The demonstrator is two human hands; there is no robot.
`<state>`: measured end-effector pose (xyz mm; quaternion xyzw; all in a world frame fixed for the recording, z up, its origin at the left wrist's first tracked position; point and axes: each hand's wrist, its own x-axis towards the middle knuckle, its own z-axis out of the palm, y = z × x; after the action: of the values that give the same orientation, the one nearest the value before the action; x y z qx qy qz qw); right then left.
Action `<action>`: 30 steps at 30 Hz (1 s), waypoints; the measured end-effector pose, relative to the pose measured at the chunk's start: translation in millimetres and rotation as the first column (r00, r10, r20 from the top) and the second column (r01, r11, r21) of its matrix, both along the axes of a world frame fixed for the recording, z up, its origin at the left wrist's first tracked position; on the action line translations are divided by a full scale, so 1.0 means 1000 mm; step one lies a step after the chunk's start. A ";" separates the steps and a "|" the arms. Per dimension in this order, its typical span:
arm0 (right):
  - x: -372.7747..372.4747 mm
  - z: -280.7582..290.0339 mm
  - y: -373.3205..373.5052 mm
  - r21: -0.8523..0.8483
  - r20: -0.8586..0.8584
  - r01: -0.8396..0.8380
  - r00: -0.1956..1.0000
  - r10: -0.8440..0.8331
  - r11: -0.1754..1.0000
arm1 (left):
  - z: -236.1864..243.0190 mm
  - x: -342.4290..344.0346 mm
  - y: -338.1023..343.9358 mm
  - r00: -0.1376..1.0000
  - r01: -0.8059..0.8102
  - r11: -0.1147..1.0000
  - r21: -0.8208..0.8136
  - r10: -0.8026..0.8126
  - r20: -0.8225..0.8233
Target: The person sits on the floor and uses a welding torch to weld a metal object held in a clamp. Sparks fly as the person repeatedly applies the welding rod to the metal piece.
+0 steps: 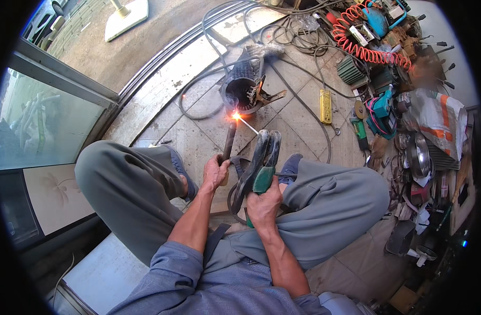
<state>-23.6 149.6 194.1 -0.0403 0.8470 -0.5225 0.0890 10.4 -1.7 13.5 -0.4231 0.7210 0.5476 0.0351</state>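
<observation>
My left hand (215, 172) is closed round the lower part of a dark metal bar (230, 140), which points away from me. In my right hand (264, 203) is a welding electrode holder (263, 178) with a green grip and black jaws. A thin pale welding rod (249, 126) reaches from those jaws to the bar's far end. A bright orange-white arc (236, 115) glows where they meet, beside the near rim of a dark round metal cylinder (230, 88). A spring clamp (271, 97) grips the cylinder's right side. The glare hides the exact contact.
Cables (298, 86) loop across the tiled floor. A yellow power strip (325, 106) lies ahead on the right, near a green angle grinder (360, 128) and a teal power tool (381, 113). A coiled red hose (350, 44) and piled tools line the right side. Glass door panels (46, 113) stand left.
</observation>
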 end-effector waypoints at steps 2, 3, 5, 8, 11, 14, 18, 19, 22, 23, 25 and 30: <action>0.000 0.000 -0.001 0.001 0.012 0.005 1.000 -0.005 1.000 | 0.000 0.001 0.000 1.000 0.002 1.000 -0.017 -0.002 0.002; 0.001 0.000 -0.001 0.001 0.018 0.007 1.000 -0.007 1.000 | 0.000 0.001 0.000 1.000 0.003 1.000 -0.025 -0.003 0.002; 0.001 0.000 -0.001 0.008 0.019 0.007 1.000 -0.007 1.000 | -0.002 0.001 0.000 1.000 0.000 0.999 -0.032 0.000 0.007; 0.000 0.000 -0.001 0.008 0.031 0.008 1.000 -0.008 1.000 | -0.004 0.001 -0.001 1.000 0.009 1.000 -0.030 -0.008 0.018; 0.000 -0.002 0.000 0.008 0.020 0.006 1.000 -0.006 1.000 | -0.005 0.001 -0.002 0.999 0.027 0.999 -0.032 -0.026 0.026; 0.000 0.000 -0.001 0.008 0.024 0.004 1.000 -0.005 1.000 | -0.010 0.002 -0.002 1.000 0.022 0.999 -0.032 -0.021 0.023; -0.001 0.004 -0.002 0.005 0.037 0.003 0.999 -0.004 1.000 | -0.010 0.002 -0.001 1.000 0.006 1.000 -0.018 -0.006 0.017; 0.000 0.003 -0.002 0.006 0.034 0.002 0.999 -0.002 1.000 | -0.010 0.002 -0.001 1.000 0.004 1.000 -0.027 -0.004 0.016; 0.000 0.000 -0.001 -0.001 0.031 0.001 1.000 -0.001 1.000 | -0.011 0.002 -0.001 1.000 0.003 0.999 -0.044 -0.002 0.014; 0.000 0.000 -0.001 -0.009 0.034 0.003 0.999 -0.003 1.000 | -0.011 0.003 -0.001 1.000 0.005 0.999 -0.045 -0.004 0.013; 0.000 0.000 -0.001 -0.010 0.039 0.005 0.999 -0.004 1.000 | -0.011 0.003 -0.001 1.000 0.005 0.999 -0.037 -0.004 0.012; -0.001 0.001 -0.001 0.005 0.025 0.001 1.000 -0.001 1.000 | -0.006 0.001 -0.001 1.000 0.008 1.000 -0.014 -0.007 0.027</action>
<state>-24.6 148.7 194.8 -0.0331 0.8472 -0.5208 0.0994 11.0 -2.8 7.8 -0.4282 0.7259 0.5365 0.0440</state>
